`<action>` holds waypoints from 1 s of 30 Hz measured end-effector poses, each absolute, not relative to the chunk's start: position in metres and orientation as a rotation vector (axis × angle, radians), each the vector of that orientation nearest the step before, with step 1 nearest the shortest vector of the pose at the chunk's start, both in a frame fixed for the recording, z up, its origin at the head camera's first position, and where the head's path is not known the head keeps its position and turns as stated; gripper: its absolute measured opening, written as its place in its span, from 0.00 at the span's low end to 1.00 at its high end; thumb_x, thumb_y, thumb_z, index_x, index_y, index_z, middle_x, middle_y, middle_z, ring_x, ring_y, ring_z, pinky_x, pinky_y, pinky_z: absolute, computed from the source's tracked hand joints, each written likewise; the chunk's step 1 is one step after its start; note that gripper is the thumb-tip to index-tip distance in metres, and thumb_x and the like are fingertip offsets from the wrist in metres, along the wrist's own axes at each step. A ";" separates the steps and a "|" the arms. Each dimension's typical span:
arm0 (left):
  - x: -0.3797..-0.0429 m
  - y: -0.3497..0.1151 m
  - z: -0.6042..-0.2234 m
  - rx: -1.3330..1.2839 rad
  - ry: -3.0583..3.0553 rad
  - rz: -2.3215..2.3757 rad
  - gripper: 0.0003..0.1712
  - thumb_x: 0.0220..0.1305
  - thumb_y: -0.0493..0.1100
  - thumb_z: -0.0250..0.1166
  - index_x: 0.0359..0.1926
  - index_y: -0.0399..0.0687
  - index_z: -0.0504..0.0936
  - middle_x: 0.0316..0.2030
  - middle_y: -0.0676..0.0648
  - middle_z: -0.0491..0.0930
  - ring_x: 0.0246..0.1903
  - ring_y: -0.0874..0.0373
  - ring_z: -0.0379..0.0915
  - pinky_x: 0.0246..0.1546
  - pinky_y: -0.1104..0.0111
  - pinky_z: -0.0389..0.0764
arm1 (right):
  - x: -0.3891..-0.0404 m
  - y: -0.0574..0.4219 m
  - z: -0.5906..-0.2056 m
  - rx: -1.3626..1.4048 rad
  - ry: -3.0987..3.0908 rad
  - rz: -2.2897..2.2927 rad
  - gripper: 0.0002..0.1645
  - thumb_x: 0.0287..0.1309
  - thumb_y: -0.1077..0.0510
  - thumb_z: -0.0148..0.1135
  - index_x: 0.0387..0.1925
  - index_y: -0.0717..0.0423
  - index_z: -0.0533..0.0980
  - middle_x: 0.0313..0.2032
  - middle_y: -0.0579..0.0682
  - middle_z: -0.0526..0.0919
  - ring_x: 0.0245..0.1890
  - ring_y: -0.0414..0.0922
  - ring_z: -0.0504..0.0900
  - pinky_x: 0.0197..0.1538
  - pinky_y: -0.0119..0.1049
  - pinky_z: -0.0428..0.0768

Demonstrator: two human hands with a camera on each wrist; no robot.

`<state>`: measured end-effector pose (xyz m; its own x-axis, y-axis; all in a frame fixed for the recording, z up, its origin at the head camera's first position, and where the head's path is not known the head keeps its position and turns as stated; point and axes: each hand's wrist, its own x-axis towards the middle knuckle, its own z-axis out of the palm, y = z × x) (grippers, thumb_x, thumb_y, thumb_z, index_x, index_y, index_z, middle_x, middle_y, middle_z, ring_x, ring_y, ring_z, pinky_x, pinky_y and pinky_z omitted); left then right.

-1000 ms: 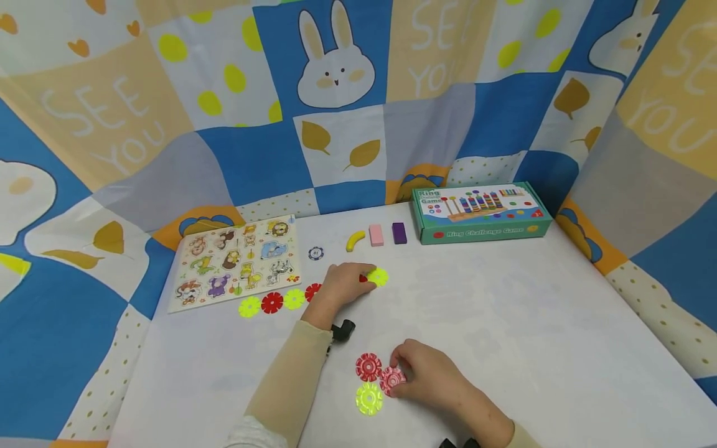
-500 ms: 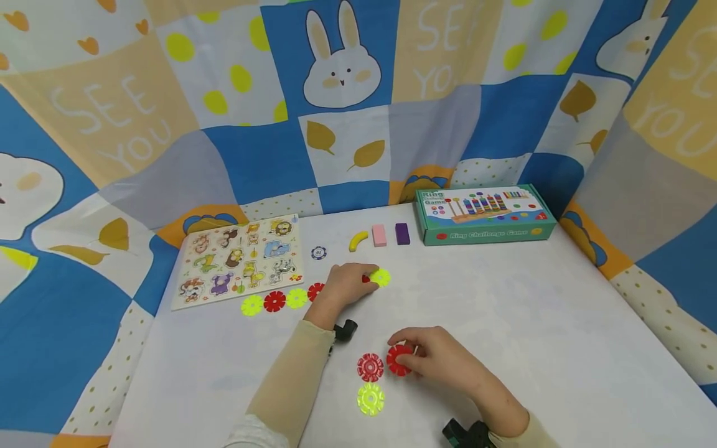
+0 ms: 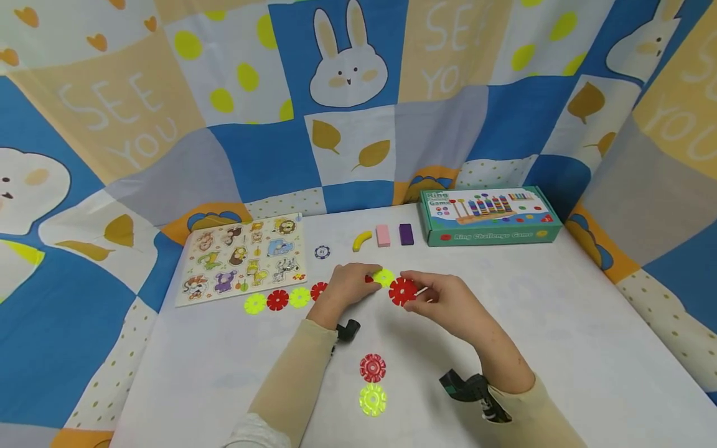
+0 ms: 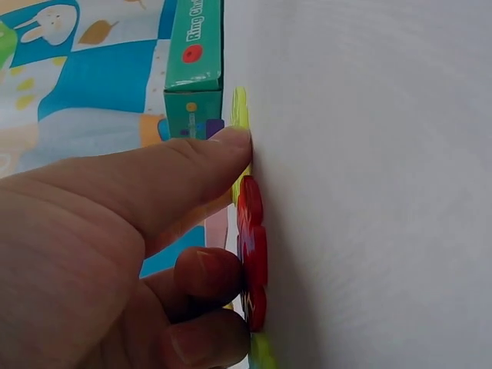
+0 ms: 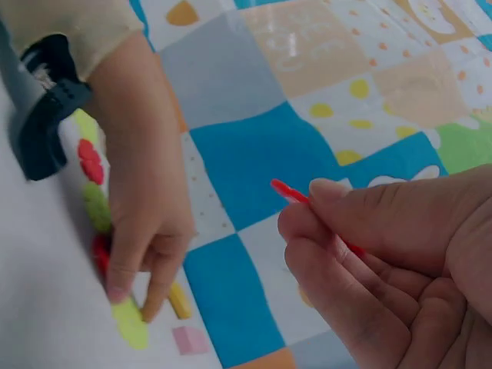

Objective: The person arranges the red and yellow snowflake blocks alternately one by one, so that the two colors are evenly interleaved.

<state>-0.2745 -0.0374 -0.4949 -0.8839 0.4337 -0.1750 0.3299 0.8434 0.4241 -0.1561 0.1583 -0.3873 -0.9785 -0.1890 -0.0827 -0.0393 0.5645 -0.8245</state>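
My left hand (image 3: 346, 287) pinches a yellow-green slotted disc (image 3: 384, 277) at the right end of a flat row of discs on the table. Its thumb and a finger meet that disc's edges, and part of the row is hidden under the hand. Red and yellow-green discs, such as a red slotted disc (image 3: 277, 300), alternate along the row. Just to the right, my right hand (image 3: 455, 308) holds another red slotted disc (image 3: 401, 291) between thumb and fingers, raised off the table. Nearer me lie a loose red disc (image 3: 373, 368) and a yellow-green disc (image 3: 373, 399).
An animal puzzle board (image 3: 242, 260) lies behind the row at left. Farther back are a round chip (image 3: 322, 252), a yellow banana piece (image 3: 361, 241), a pink block (image 3: 383, 236), a purple block (image 3: 406, 234) and a green game box (image 3: 491, 216). Patterned cloth (image 3: 355, 149) hangs behind.
My right hand has picked the red disc up from the near group and carried it forward, beside the row's right end. My left hand has stayed at the yellow-green disc.
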 end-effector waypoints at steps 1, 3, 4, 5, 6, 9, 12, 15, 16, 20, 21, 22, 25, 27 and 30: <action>-0.275 -0.037 -0.495 0.586 2.755 0.563 0.30 0.59 0.56 0.64 0.63 0.65 0.72 0.56 0.54 0.76 0.52 0.55 0.68 0.56 0.53 0.63 | -0.160 0.159 -0.386 -0.191 2.644 -1.381 0.31 0.50 0.58 0.71 0.58 0.47 0.75 0.41 0.46 0.81 0.35 0.44 0.80 0.34 0.35 0.80; -0.275 -0.038 -0.495 0.596 2.748 0.555 0.29 0.60 0.56 0.63 0.63 0.65 0.72 0.56 0.54 0.75 0.53 0.55 0.68 0.56 0.53 0.63 | -0.168 0.160 -0.384 -0.190 2.665 -1.380 0.31 0.51 0.59 0.70 0.59 0.48 0.74 0.43 0.47 0.81 0.37 0.44 0.80 0.35 0.35 0.81; -0.275 -0.038 -0.495 0.601 2.744 0.556 0.29 0.61 0.56 0.63 0.63 0.64 0.72 0.57 0.54 0.75 0.53 0.55 0.68 0.56 0.53 0.63 | -0.173 0.161 -0.384 -0.191 2.677 -1.378 0.31 0.52 0.59 0.69 0.60 0.49 0.73 0.44 0.47 0.81 0.38 0.44 0.80 0.36 0.35 0.81; -0.276 -0.038 -0.495 0.606 2.741 0.556 0.29 0.61 0.55 0.63 0.63 0.64 0.72 0.57 0.54 0.75 0.54 0.55 0.68 0.56 0.53 0.63 | -0.177 0.161 -0.384 -0.194 2.685 -1.377 0.31 0.53 0.60 0.68 0.60 0.49 0.73 0.45 0.48 0.81 0.38 0.45 0.80 0.36 0.35 0.81; -0.276 -0.038 -0.495 0.610 2.739 0.557 0.28 0.61 0.55 0.62 0.63 0.64 0.72 0.57 0.54 0.75 0.54 0.55 0.68 0.56 0.53 0.63 | -0.182 0.162 -0.386 -0.196 2.699 -1.368 0.31 0.53 0.60 0.68 0.61 0.49 0.73 0.45 0.49 0.81 0.39 0.45 0.80 0.37 0.35 0.81; -0.277 -0.038 -0.495 0.617 2.735 0.565 0.27 0.62 0.54 0.62 0.63 0.64 0.72 0.57 0.55 0.75 0.53 0.55 0.68 0.56 0.53 0.63 | -0.198 0.166 -0.394 -0.183 2.744 -1.316 0.31 0.55 0.60 0.66 0.62 0.50 0.71 0.45 0.51 0.81 0.40 0.46 0.80 0.37 0.36 0.81; -0.278 -0.039 -0.496 0.616 2.734 0.571 0.26 0.63 0.54 0.61 0.63 0.64 0.72 0.57 0.55 0.75 0.53 0.56 0.69 0.56 0.53 0.62 | -0.215 0.170 -0.406 -0.146 2.761 -1.257 0.31 0.56 0.60 0.65 0.63 0.51 0.70 0.45 0.52 0.81 0.41 0.47 0.79 0.38 0.37 0.80; -0.278 -0.039 -0.496 0.616 2.732 0.579 0.26 0.63 0.54 0.61 0.63 0.63 0.72 0.57 0.56 0.75 0.53 0.56 0.68 0.57 0.53 0.62 | -0.230 0.174 -0.420 -0.097 2.749 -1.223 0.31 0.55 0.61 0.64 0.63 0.53 0.70 0.45 0.53 0.80 0.41 0.49 0.78 0.39 0.38 0.80; -0.278 -0.039 -0.496 0.619 2.731 0.580 0.26 0.63 0.53 0.61 0.63 0.63 0.72 0.57 0.56 0.75 0.53 0.56 0.68 0.57 0.53 0.62 | -0.235 0.176 -0.426 -0.089 2.744 -1.207 0.31 0.56 0.61 0.64 0.63 0.53 0.70 0.45 0.53 0.80 0.42 0.49 0.78 0.39 0.38 0.80; -0.278 -0.038 -0.496 0.627 2.728 0.585 0.27 0.63 0.53 0.61 0.63 0.63 0.72 0.58 0.56 0.74 0.55 0.55 0.68 0.58 0.51 0.61 | -0.248 0.182 -0.451 -0.037 2.707 -1.157 0.30 0.56 0.61 0.63 0.62 0.55 0.71 0.44 0.54 0.79 0.41 0.50 0.75 0.38 0.37 0.78; -0.278 -0.038 -0.497 0.627 2.727 0.582 0.27 0.63 0.53 0.61 0.63 0.63 0.72 0.58 0.56 0.74 0.55 0.56 0.68 0.59 0.51 0.61 | -0.250 0.183 -0.457 -0.020 2.692 -1.143 0.30 0.56 0.61 0.62 0.62 0.55 0.71 0.44 0.54 0.79 0.41 0.50 0.74 0.38 0.37 0.78; -0.278 -0.038 -0.497 0.626 2.725 0.582 0.27 0.63 0.53 0.61 0.63 0.63 0.72 0.58 0.56 0.74 0.56 0.55 0.68 0.59 0.51 0.60 | -0.252 0.184 -0.463 -0.008 2.678 -1.128 0.30 0.56 0.60 0.62 0.62 0.56 0.70 0.44 0.55 0.79 0.42 0.50 0.74 0.39 0.37 0.78; -0.279 -0.037 -0.497 0.617 2.722 0.581 0.27 0.63 0.53 0.61 0.64 0.64 0.71 0.59 0.56 0.73 0.56 0.55 0.67 0.60 0.51 0.60 | -0.254 0.185 -0.476 0.032 2.642 -1.110 0.30 0.56 0.60 0.63 0.62 0.55 0.70 0.46 0.55 0.78 0.43 0.51 0.75 0.43 0.39 0.78; -0.279 -0.037 -0.497 0.607 2.723 0.579 0.27 0.63 0.53 0.61 0.64 0.63 0.71 0.59 0.56 0.73 0.56 0.55 0.67 0.60 0.51 0.60 | -0.254 0.184 -0.482 0.031 2.633 -1.122 0.30 0.55 0.60 0.64 0.61 0.53 0.71 0.47 0.55 0.78 0.44 0.51 0.74 0.46 0.42 0.77; -0.279 -0.037 -0.496 0.592 2.730 0.577 0.27 0.62 0.52 0.61 0.63 0.63 0.72 0.58 0.55 0.74 0.55 0.55 0.68 0.59 0.51 0.60 | -0.254 0.184 -0.489 0.001 2.642 -1.140 0.30 0.55 0.59 0.66 0.60 0.51 0.71 0.45 0.54 0.77 0.44 0.51 0.73 0.49 0.44 0.75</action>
<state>-0.2788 -0.0365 -0.4959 -0.8742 0.4467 -0.1906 0.3313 0.8355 0.4384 -0.2538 0.1841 -0.4887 -0.9654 -0.1026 -0.2397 0.1041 0.6913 -0.7150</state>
